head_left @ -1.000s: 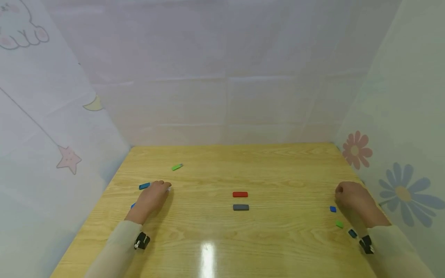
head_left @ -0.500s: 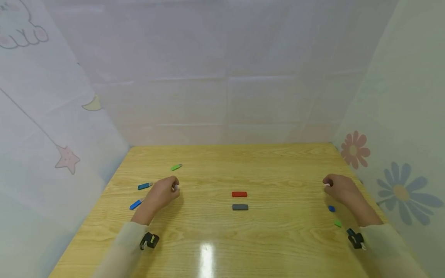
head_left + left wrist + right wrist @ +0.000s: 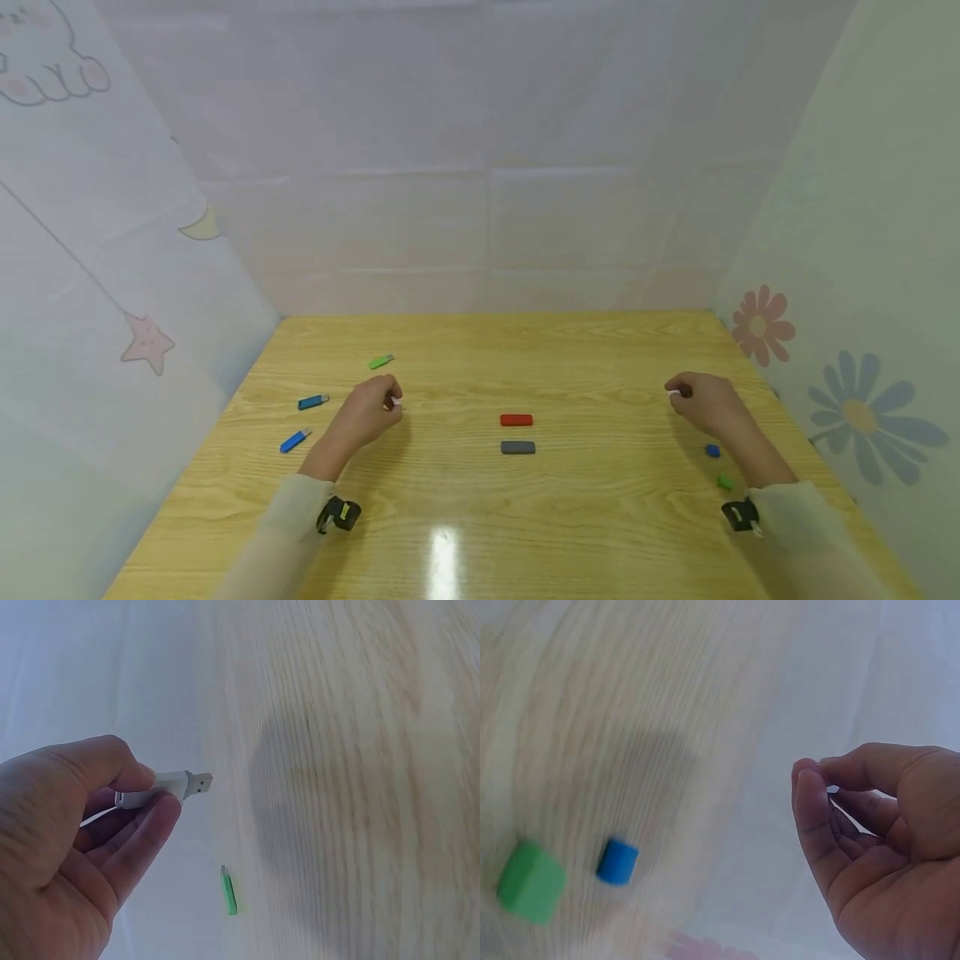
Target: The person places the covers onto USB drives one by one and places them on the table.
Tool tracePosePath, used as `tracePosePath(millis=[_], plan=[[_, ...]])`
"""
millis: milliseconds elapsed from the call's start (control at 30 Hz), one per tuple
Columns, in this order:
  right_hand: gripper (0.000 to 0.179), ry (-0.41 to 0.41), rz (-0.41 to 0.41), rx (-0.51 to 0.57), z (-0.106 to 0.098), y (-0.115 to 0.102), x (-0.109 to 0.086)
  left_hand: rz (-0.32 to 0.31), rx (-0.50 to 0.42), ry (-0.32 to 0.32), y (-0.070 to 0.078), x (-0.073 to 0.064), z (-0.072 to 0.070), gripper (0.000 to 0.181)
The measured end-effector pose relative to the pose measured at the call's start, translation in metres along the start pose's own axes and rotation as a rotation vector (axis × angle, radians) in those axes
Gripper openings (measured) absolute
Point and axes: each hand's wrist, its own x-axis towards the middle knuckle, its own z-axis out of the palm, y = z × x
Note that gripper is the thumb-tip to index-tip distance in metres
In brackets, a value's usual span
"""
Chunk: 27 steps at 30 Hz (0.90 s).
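Observation:
My left hand [image 3: 367, 410] pinches a white USB flash drive [image 3: 154, 787] between thumb and fingers, its metal plug bare and pointing away from the palm. On the right, my right hand [image 3: 708, 404] pinches a small white piece [image 3: 674, 392], probably a cap; the fingers hide nearly all of it in the right wrist view. Both hands are raised over the table, well apart. Near the right forearm lie a blue cap [image 3: 617, 862] and a green cap [image 3: 531, 882]. Uncapped drives lie by the left arm: green [image 3: 380, 362], teal [image 3: 312, 402] and blue [image 3: 296, 441].
A red flash drive [image 3: 517, 420] and a grey one [image 3: 518, 447] lie parallel at mid-table, between the hands. The wooden table [image 3: 480, 350] meets pale cloth walls at the back and sides.
Both hands have lifted and moved inward toward the middle, the left with the white flash drive, the right with the small white piece. The dark teal cap is now hidden by the right wrist.

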Motion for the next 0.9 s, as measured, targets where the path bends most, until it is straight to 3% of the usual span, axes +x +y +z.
tracePosePath(millis=[200,400,700,900], plan=[[0.030,0.051,-0.056,0.025,0.010,-0.012,0.005,0.040,-0.051,0.019,0.007,0.004,0.006,0.013],[0.028,0.071,-0.059,0.090,0.021,-0.026,0.011,0.055,-0.090,0.035,0.012,0.008,0.012,0.016],[0.028,0.088,-0.076,0.126,0.036,-0.043,0.018,0.055,-0.092,0.044,0.023,0.013,0.021,0.017],[0.029,0.115,-0.106,0.149,0.043,-0.054,0.023,0.091,-0.082,0.065,0.029,0.022,0.027,0.018]])
